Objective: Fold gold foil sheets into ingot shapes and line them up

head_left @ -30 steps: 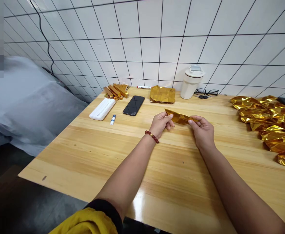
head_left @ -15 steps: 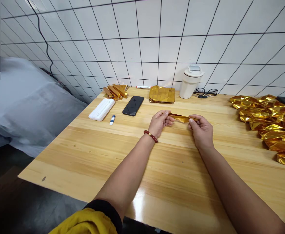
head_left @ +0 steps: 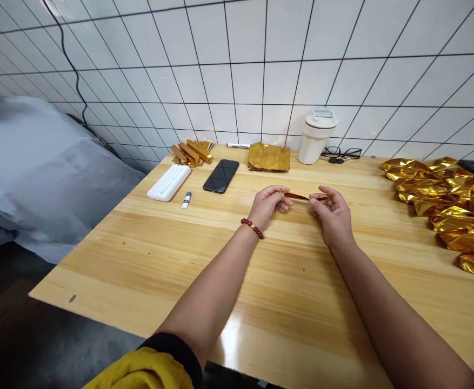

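Between my two hands stretches a narrow folded strip of gold foil paper, held just above the table. My left hand, with a dark red bead bracelet at the wrist, pinches its left end. At the other end, my right hand grips the strip between thumb and fingers. Part of each end is hidden by the fingers. Behind my hands lies a flat stack of gold foil sheets.
On the wooden table are a black phone, a white power bank, a small glue tube, folded gold strips, a marker, a white cup, glasses and crumpled gold foil pieces.
The foil strip has turned and now shows a narrower edge. My right hand has shifted slightly left with its index finger lifted; my left fingers have moved a little right.
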Motion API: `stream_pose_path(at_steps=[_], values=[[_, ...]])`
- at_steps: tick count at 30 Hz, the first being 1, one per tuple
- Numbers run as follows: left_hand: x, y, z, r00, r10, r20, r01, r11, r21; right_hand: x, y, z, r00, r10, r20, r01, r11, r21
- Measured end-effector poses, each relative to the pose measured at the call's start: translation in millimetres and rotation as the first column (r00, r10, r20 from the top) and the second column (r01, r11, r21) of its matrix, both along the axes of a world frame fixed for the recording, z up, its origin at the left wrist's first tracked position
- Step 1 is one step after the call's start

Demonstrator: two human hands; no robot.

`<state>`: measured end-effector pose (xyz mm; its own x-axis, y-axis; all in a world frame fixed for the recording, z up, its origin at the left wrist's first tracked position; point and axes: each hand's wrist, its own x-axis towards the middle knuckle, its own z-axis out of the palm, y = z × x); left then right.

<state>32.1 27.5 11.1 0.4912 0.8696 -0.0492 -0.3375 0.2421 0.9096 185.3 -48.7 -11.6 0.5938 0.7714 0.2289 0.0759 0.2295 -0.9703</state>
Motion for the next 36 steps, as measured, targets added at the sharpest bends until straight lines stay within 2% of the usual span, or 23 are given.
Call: stream_pose_path(at_steps=[5,15,24,32,36], values=[[0.0,-1.8,-1.3,0.999,-0.020,-0.025,0.022,0.996,0.085,0.1,1.8,-1.9,1.000,-0.004,0.011,0.005,1.000,-0.022],[-1.4,-0.5,2.0,1.000,0.018,-0.016,-0.018,1.000,0.007,-0.3,1.2,-1.6,1.000,-0.010,0.018,0.010,1.000,-0.018],[-2.9,0.2,-0.4,0.999,0.037,-0.017,-0.036,0.997,0.062,-0.2,1.0,-2.6,0.996,-0.051,0.078,0.052,0.998,-0.023],[-4.8,-0.6,-1.9,1.000,-0.017,0.002,0.017,0.995,0.101,7.0,4.5,-3.6,0.994,-0.047,-0.096,0.045,0.999,-0.015],[-5.9,1.0,0.0,1.000,-0.011,0.014,0.010,0.996,0.085,3.9,2.6,-0.4,0.998,-0.032,-0.045,0.031,0.999,-0.042]])
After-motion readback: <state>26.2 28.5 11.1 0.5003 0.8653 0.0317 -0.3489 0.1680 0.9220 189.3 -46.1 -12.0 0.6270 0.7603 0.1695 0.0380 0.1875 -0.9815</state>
